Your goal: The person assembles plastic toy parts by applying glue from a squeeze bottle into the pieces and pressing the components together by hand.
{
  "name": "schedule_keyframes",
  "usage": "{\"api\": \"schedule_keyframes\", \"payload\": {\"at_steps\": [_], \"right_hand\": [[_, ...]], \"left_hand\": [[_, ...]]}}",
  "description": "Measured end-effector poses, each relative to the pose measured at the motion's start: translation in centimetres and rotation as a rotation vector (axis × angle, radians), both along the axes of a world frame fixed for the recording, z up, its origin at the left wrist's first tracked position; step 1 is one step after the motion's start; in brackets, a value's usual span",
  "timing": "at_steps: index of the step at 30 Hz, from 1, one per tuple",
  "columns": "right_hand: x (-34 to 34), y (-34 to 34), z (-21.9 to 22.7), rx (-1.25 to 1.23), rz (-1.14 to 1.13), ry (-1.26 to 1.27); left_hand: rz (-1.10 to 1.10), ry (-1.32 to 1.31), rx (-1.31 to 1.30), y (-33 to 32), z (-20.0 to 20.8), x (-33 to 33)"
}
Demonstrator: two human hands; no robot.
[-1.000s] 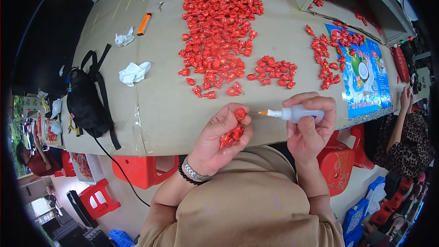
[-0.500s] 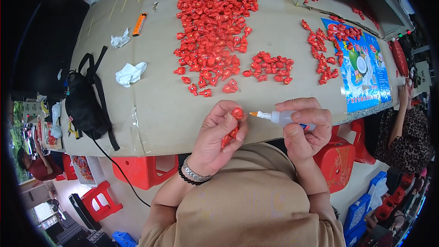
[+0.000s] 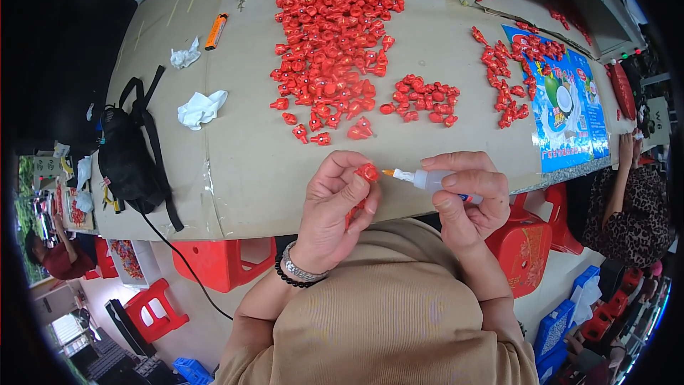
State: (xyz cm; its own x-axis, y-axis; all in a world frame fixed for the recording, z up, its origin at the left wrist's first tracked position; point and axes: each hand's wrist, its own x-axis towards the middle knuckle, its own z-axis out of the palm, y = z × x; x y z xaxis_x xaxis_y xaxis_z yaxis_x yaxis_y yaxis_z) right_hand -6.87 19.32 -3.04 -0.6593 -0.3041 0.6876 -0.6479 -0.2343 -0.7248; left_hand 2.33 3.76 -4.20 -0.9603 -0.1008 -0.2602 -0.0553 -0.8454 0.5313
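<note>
Near the table's front edge, my left hand [image 3: 333, 207] is closed around small glossy red plastic pieces [image 3: 367, 172]. One stands out past the thumb and fingertip; another shows only in part below, behind the fingers. A metal bracelet and a black bead band circle that wrist. To the right, my right hand [image 3: 470, 196] grips a small translucent squeeze glue bottle [image 3: 432, 180], held sideways. Its thin orange tip points left, just short of the upper red piece; whether they touch I cannot tell. Beyond my hands lies a large heap of similar red pieces [image 3: 335, 36].
A smaller red cluster [image 3: 424, 98] lies right of the heap. Further right, more pieces rest around a blue printed sheet [image 3: 570, 110]. Crumpled tissues [image 3: 201, 110], an orange box cutter [image 3: 216, 31] and a black bag [image 3: 132, 160] are on the left. A person's arm [image 3: 621, 178] shows at far right.
The glue bottle's tip has come slightly left along with my right hand. The red piece in my left hand has tilted a little. The heaps look the same.
</note>
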Motion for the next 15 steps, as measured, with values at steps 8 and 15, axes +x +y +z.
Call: {"api": "schedule_keyframes", "payload": {"at_steps": [8, 15], "right_hand": [[0.06, -0.08, 0.18, 0.019, -0.005, 0.023], [0.04, -0.08, 0.30, 0.049, -0.016, 0.031]], "left_hand": [[0.017, 0.005, -0.029, -0.06, -0.22, 0.06], [0.014, 0.010, -0.020, -0.15, -0.22, 0.01]]}}
